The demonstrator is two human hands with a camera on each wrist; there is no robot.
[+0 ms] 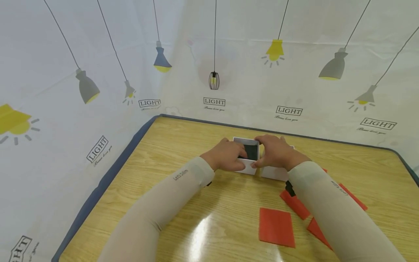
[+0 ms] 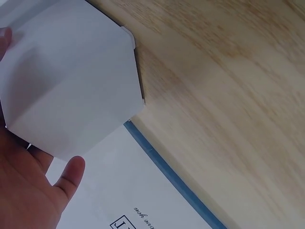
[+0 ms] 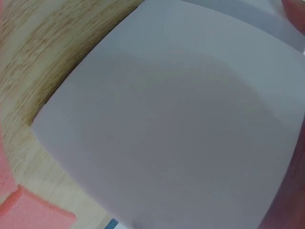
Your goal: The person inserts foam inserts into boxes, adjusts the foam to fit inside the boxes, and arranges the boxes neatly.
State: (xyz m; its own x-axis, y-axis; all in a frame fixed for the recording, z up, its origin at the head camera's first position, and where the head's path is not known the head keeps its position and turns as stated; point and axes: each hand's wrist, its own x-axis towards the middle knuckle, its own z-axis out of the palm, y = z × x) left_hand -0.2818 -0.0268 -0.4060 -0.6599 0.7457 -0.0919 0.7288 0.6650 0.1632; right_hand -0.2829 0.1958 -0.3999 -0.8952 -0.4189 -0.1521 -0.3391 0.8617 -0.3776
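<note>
Left hand (image 1: 226, 154) and right hand (image 1: 278, 151) flank an open white box (image 1: 247, 167)

The left hand's fingers dip inside the box, beside a dark piece (image 1: 252, 152), its thumb by the near wall; whether they pinch anything, I cannot tell. The box stands between both hands on the wooden surface (image 1: 190, 145). The right hand grips its right side, thumb toward the near corner, fingers at the far one. Partly beneath that hand is a second white container (image 1: 273, 174). Nearer the person than the right hand lie red squares (image 1: 277, 227), some partly behind the right sleeve (image 1: 343, 214).
</note>
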